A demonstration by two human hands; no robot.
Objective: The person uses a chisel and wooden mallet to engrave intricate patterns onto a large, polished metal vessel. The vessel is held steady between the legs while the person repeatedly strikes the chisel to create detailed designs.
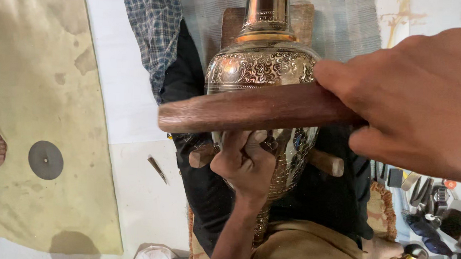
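Two hands on the work, head view: right hand [423, 101] fingers closed around a dark wooden mallet [257, 109] crossing the engraved brass vase [261, 68]. Vase lies on the lap, floral-chased belly, polished neck. Left hand [244, 164] fingers curled shut against the vase body, contents unclear.

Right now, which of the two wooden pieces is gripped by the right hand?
The long dark wooden bat lying across the front of the engraved metal vase; the right hand grips its end. The paler wooden rod sits lower, behind the left hand.

Both hands [243, 163] [418, 101] closed, gripping
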